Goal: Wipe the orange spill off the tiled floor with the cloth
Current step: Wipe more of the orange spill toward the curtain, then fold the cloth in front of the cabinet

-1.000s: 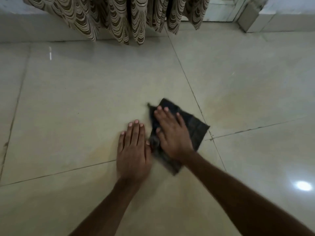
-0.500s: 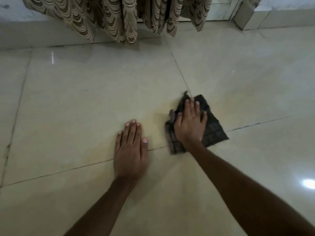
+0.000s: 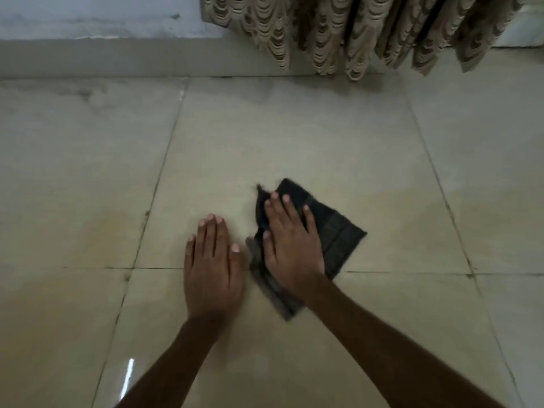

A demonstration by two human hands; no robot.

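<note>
A dark checked cloth (image 3: 338, 240) lies flat on the beige tiled floor (image 3: 265, 136) at the middle of the head view. My right hand (image 3: 290, 245) presses down on the cloth with straight, spread fingers. Just left of it, my left hand (image 3: 213, 263) lies flat on the bare tile, fingers together, a small gap from the cloth's edge. Faint orange smears show on the tiles, one (image 3: 114, 222) left of my left hand and another (image 3: 406, 207) right of the cloth.
A patterned beige curtain (image 3: 368, 33) hangs over the floor at the back right. A grey wall with a skirting (image 3: 97, 57) runs along the back left. Dark grout lines (image 3: 159, 178) cross the floor.
My right hand has slid the cloth back toward my left hand after a sweep to the right. The camera has swung left, so the curtain now sits at the right. My left hand stayed planted.
</note>
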